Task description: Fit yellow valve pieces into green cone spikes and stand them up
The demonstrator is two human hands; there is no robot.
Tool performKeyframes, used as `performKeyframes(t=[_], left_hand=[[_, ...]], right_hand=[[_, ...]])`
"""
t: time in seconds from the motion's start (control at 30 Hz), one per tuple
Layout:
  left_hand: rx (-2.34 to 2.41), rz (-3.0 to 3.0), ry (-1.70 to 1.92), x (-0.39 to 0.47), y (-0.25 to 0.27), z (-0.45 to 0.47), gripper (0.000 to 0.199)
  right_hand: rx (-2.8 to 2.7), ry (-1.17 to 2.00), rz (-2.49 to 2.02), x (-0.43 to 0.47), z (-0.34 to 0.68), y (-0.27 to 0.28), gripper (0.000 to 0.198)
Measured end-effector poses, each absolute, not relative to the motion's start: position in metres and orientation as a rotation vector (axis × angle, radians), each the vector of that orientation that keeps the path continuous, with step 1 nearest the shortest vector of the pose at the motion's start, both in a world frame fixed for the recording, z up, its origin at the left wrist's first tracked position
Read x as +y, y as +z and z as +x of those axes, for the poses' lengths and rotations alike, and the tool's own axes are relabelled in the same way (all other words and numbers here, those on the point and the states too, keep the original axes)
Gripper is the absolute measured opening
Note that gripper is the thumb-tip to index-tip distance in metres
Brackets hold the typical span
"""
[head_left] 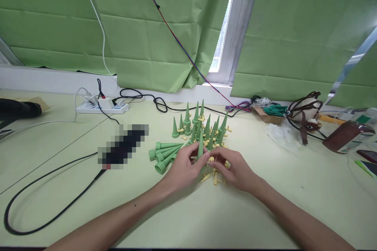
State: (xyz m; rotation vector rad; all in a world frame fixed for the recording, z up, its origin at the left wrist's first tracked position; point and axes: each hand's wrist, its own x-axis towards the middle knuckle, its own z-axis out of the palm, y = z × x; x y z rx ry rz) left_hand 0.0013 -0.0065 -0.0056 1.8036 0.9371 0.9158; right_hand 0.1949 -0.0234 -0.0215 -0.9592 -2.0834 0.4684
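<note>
My left hand [186, 163] is closed around a green plastic cone spike [200, 146], which points upward. Against its lower right side, my right hand [235, 167] pinches a small yellow valve piece [211, 159], partly hidden by the fingers. Behind both hands stand several upright green cones [187, 114], many with yellow pieces on their sides. Left of my left hand, several green cones lie on their sides [160, 157] with their wide capped ends toward the left. Loose yellow pieces [205, 178] lie on the table under and between my hands.
A white power strip [103, 108] with plugs stands at the back left. Nearer lies a blurred dark object [123, 145] with a black cable looping forward. On the right are a clear plastic bag [284, 135], a cardboard box [268, 117] and a dark red case [347, 136].
</note>
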Motion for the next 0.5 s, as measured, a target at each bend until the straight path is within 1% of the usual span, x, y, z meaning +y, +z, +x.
performKeyframes(t=[0.17, 0.5], left_hand=[[0.942, 1.803, 0.912, -0.0071, -0.0056, 0.0014, 0.034], [0.976, 1.915, 0.923, -0.008, -0.0023, 0.0019, 0.032]], right_hand=[[-2.068, 0.477, -0.945, -0.0228, 0.1954, -0.0226, 0.01], [-2.107, 0.421, -0.895, -0.0224, 0.196, -0.022, 0.021]])
